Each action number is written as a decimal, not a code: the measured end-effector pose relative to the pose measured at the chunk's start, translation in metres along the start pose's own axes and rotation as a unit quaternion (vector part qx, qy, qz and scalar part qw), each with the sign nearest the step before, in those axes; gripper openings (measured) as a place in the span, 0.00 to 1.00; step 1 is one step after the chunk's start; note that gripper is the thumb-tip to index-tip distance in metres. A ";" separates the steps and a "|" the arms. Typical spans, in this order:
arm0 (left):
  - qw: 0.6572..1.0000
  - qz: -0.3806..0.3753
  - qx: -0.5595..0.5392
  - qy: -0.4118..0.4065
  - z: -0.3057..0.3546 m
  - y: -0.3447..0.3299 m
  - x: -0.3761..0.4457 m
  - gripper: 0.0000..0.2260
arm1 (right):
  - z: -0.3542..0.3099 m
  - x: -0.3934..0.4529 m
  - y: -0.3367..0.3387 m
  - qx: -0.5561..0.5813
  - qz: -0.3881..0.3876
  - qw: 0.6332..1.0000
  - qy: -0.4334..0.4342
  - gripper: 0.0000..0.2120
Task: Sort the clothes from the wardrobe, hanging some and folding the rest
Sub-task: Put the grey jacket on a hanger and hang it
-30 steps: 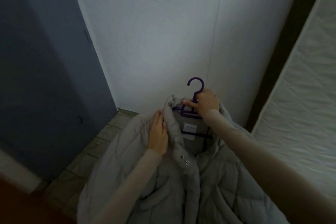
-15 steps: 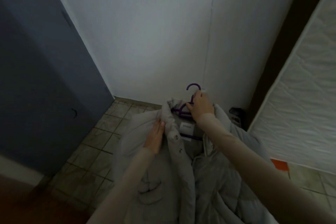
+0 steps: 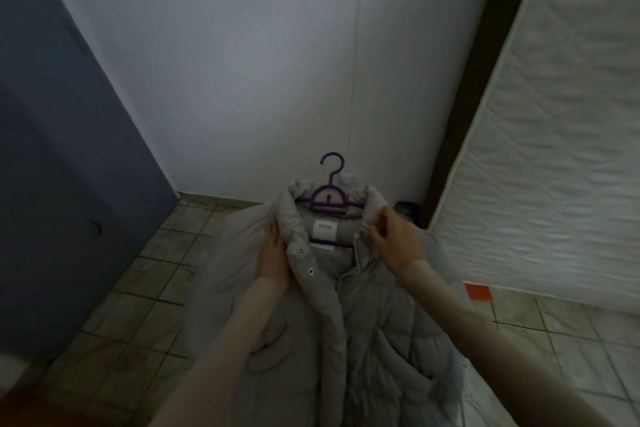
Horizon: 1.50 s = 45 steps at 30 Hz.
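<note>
A grey quilted padded jacket point(image 3: 363, 333) hangs in front of me on a purple plastic hanger point(image 3: 327, 199), whose hook sticks up above the collar. A white label shows inside the neck. My left hand point(image 3: 273, 256) holds the left side of the collar and shoulder, fingers tucked behind the fabric. My right hand point(image 3: 394, 241) pinches the right collar edge beside the hanger's arm. The front of the jacket is open, with snap studs along the left flap.
A white wall point(image 3: 259, 62) stands straight ahead, with a grey-blue door or panel point(image 3: 59, 149) at the left. A white quilted mattress point(image 3: 561, 135) leans at the right. Beige floor tiles point(image 3: 145, 291) lie below. A small dark object point(image 3: 405, 208) sits in the corner.
My right hand has let go of the hanger's neck and now pinches the right collar edge. The jacket has straightened on the hanger, and my view has tilted further down.
</note>
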<state>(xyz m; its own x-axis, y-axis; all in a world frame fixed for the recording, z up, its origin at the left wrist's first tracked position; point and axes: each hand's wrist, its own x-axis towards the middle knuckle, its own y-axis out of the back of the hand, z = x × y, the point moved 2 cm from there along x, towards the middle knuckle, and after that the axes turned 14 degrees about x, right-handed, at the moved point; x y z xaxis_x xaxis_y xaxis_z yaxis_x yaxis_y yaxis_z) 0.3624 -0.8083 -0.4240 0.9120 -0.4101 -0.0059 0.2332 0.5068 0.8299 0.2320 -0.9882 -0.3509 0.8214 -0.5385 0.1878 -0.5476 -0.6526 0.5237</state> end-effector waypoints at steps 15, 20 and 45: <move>0.954 -0.206 0.192 -0.101 0.025 -0.040 -0.077 0.57 | 0.063 -0.066 -0.091 -0.068 -0.230 0.937 -0.253 0.17; 0.966 -0.251 0.052 -0.024 0.011 -0.028 -0.071 0.28 | 0.070 -0.065 -0.096 -0.038 -0.207 0.940 -0.269 0.13; 0.968 -0.241 -0.037 0.065 -0.004 -0.047 -0.077 0.53 | 0.068 -0.068 -0.112 0.100 -0.202 0.904 -0.362 0.19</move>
<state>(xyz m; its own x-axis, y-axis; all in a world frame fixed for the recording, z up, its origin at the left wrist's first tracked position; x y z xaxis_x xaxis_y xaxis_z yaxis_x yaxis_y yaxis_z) 0.2829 -0.7978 -0.4644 0.7248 -0.5164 -0.4561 0.6610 0.3345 0.6717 0.2271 -0.9150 -0.4791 0.6811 -0.3945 -0.6168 -0.3032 -0.9188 0.2528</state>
